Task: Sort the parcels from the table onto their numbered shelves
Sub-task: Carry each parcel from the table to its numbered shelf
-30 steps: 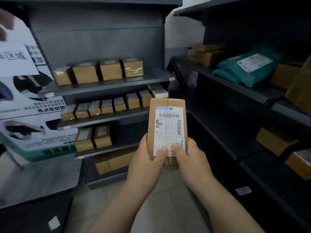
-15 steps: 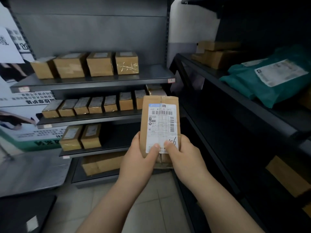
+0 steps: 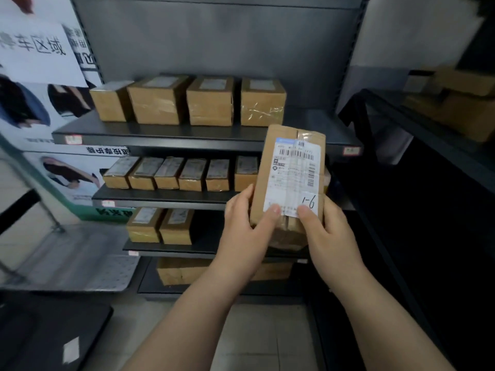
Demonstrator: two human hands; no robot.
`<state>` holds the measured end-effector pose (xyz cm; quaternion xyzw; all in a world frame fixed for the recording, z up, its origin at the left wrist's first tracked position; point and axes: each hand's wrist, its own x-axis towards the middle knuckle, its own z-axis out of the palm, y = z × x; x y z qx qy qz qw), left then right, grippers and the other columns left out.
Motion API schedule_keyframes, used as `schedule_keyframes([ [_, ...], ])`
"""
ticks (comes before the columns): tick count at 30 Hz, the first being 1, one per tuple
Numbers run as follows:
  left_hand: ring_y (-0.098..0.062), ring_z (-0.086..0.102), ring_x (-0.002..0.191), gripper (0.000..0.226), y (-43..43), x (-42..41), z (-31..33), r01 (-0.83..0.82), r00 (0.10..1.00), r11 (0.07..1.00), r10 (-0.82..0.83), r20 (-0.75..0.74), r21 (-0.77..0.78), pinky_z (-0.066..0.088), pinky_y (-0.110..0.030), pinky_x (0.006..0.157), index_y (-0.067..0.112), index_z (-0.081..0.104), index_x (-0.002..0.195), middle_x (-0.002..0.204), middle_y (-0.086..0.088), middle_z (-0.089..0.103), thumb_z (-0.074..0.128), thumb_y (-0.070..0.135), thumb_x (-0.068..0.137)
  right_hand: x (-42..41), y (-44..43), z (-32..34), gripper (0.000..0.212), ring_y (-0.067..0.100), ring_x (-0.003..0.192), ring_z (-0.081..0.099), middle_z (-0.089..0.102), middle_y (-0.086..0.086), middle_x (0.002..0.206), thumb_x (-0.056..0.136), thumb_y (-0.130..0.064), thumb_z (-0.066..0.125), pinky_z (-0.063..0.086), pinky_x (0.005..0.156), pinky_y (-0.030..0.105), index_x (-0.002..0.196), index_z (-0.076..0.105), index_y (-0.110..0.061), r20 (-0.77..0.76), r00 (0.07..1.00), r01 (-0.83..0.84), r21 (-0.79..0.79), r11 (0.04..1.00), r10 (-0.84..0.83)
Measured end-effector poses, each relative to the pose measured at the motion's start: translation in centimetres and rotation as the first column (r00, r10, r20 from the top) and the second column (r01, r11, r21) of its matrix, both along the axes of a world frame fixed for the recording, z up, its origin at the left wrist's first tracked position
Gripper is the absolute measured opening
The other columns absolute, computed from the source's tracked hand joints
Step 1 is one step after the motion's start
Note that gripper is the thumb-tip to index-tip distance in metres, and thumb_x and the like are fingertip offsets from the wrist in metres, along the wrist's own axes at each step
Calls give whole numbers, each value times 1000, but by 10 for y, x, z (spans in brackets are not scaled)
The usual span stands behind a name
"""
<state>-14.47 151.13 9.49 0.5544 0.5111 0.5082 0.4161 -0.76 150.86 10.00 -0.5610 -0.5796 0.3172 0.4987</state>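
parcel depot: dark shelving (image 3: 187,135) lined with labelled cartons (image 3: 210,101).

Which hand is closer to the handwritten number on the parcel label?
Right. The right hand pinches the parcel with its thumb just under the handwritten number; the left hand grips the opposite edge.

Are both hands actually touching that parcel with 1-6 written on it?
Touching. The head view shows the left hand and right hand gripping the parcel, both thumbs pressed on the lower edge of its label.
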Motion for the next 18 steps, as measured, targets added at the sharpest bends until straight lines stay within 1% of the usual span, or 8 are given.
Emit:
schedule_keyframes([
  [2,4,47,114,51,35,-8,9,18,1000,999,-18,1,32,43,-14,89,34,36,144,136,12,37,50,40,95,-7,33,8,44,-16,115,33,44,-8,136,94,-36,47,25,87,-7,138,45,-32,53,998,17,68,998,-21],
  [3,3,47,116,51,51,-12,13,32,999,998,-32,17,48,43,-16,92,32,34,145,137,12,39,49,39,96,-10,48,10,50,-21,113,30,42,-10,136,92,-41,45,24,84,-8,141,40,-34,57,998,21,99,995,-26],
  [5,1,49,117,50,80,-16,20,52,997,997,-56,60,61,47,-21,95,28,35,143,133,13,46,48,40,96,-12,72,12,60,-18,117,34,41,-16,134,84,-48,44,32,87,-1,142,31,-37,-27,999,35,147,988,-31],
  [9,16,52,101,28,118,-12,25,107,987,992,-114,112,65,45,-5,77,35,41,124,117,21,53,42,41,97,-12,104,10,55,-9,116,48,45,-19,131,81,-55,47,45,87,13,130,28,-40,-181,983,76,224,972,-35],
  [12,16,50,109,47,140,-1,21,145,980,986,-155,128,87,44,-9,87,36,40,133,121,23,54,35,53,89,-5,128,9,55,-1,118,51,47,-17,132,80,-60,43,47,92,28,130,29,-42,-184,982,89,225,970,-48],
  [14,15,48,114,63,157,7,18,167,976,981,-178,128,95,41,-7,93,30,36,142,126,23,52,32,56,85,5,146,9,60,-3,117,51,47,-21,130,79,-62,40,46,93,27,134,29,-40,-171,982,112,223,968,-75],
  [16,17,44,117,62,175,16,13,197,971,976,-208,116,97,36,-2,92,27,34,146,129,26,50,29,58,93,15,163,10,60,-6,115,52,49,-26,125,79,-64,38,48,89,24,134,29,-41,-175,981,120,216,969,-82],
  [18,20,41,119,60,194,27,10,219,970,971,-228,90,95,32,1,92,26,32,147,130,29,48,26,53,94,25,179,12,46,-7,109,55,52,-32,117,83,-60,39,51,80,19,126,32,-46,-200,976,126,208,970,-84],
])
